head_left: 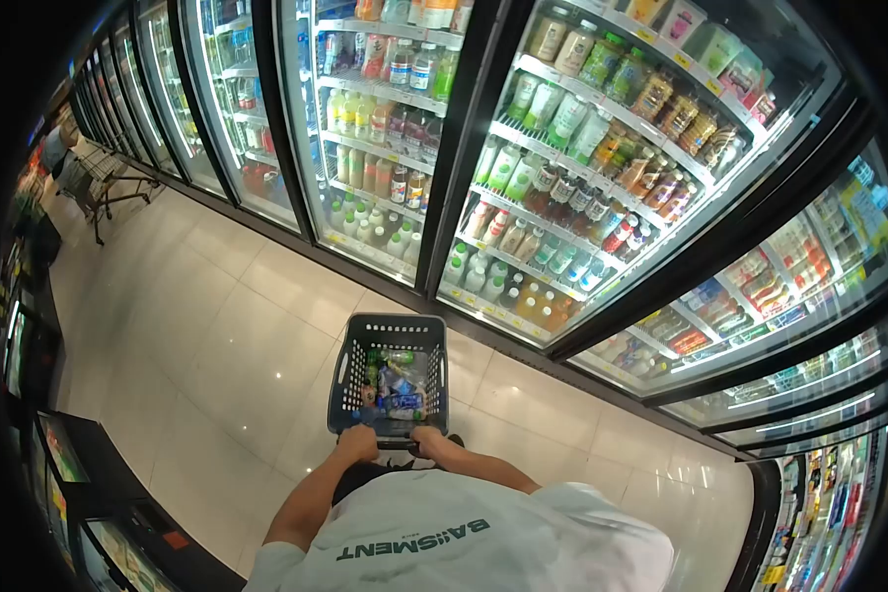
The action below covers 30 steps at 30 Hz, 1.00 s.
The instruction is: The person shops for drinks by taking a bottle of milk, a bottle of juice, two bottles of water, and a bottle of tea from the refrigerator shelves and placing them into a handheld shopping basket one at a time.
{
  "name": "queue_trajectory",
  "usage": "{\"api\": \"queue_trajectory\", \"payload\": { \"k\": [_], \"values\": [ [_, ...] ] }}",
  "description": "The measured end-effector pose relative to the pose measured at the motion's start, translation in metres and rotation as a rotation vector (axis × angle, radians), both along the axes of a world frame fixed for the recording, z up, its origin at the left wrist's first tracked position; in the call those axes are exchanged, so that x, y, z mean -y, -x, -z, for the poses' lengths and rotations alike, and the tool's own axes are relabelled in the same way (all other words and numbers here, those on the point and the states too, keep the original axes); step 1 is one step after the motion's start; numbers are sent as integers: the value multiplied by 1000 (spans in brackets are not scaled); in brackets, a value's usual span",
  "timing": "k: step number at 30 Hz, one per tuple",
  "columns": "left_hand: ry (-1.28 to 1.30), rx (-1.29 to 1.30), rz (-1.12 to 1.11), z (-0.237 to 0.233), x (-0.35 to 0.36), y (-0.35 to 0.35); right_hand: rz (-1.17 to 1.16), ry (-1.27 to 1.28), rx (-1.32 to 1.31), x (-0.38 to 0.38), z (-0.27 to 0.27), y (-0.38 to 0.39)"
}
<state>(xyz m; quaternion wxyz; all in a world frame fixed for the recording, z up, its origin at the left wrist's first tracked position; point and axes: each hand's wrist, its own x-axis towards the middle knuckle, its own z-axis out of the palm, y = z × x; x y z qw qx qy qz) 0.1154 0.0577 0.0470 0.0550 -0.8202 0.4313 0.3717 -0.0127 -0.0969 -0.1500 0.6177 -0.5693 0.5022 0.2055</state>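
Note:
A dark grey shopping basket (pixel 339 395) with perforated walls is in front of my body. Both of my hands grip its near edge, where a handle bar seems to run. My left hand (pixel 358 442) is closed at the left end of that edge, and my right hand (pixel 428 443) is closed near its right end. Inside the basket lie several bottles and packs, among them a blue-labelled pack (pixel 405 403) and a green item (pixel 397 356). What carries the basket from below is hidden.
Tall glass-door refrigerators (pixel 434 158) full of bottled drinks line the far side and right. Dark low cases (pixel 99 483) stand at the lower left. Pale tiled floor (pixel 207 326) stretches left, where a person (pixel 57 148) is beside a metal shopping cart (pixel 94 183).

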Motion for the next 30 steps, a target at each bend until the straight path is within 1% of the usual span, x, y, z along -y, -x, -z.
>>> {"api": "queue_trajectory", "payload": {
  "k": [1,3,4,5,6,7,8,9,10,11,12,13,14,15,16,18,20,22,23,24,25,26,28,29,30],
  "values": [
    [4,17,16,0,-13,-13,-594,287,239,-16,34,0],
    [51,82,52,11,-33,-51,443,-100,-155,-64,46,-57],
    [55,99,82,3,-41,-69,462,-244,-112,-72,48,-64],
    [87,136,94,12,-53,-84,448,-281,-160,-126,33,-51],
    [98,151,97,9,-62,-95,513,-310,-196,-117,2,-90],
    [103,160,102,11,-72,-102,585,-334,-234,-95,-31,-92],
    [152,174,82,16,-82,-104,663,-353,-273,-79,-61,-114],
    [124,127,79,13,-88,-104,743,-366,-311,-117,-89,-107],
    [142,128,29,9,-95,-97,768,-312,-335,-121,-85,-105],
    [180,143,10,20,-103,-86,788,-255,-354,-127,-82,-96],
    [244,166,-41,27,-110,-70,464,-172,-256,-125,-54,-66],
    [235,128,-62,30,-113,-57,139,-87,-139,-120,-25,-46],
    [252,114,-73,26,-117,-43,289,-76,-197,-123,-61,-48],
    [306,92,-100,34,-120,-31,439,-62,-257,-123,-102,-50],
    [284,64,-115,37,-119,-26,439,-72,-270,-122,-99,-47],
    [256,32,-132,35,-118,-25,392,53,-355,-111,-96,-54],
    [253,82,-193,27,-106,-41,345,123,-296,-98,-113,-79],
    [244,89,-234,9,-85,-73,130,91,-243,-68,-93,-107],
    [244,98,-269,5,-76,-88,244,83,-329,-58,-114,-134],
    [244,111,-269,4,-69,-99,238,60,-337,-45,-95,-148],
    [209,62,-273,2,-62,-109,234,39,-342,-35,-78,-158],
    [175,15,-278,-1,-54,-117,234,38,-327,-32,-86,-161],
    [151,29,-248,-2,-47,-112,134,143,-355,-33,-108,-160],
    [122,26,-220,1,-45,-105,151,136,-348,-28,-110,-158],
    [146,19,-219,3,-41,-97,115,142,-394,-22,-109,-152]
  ]
}}
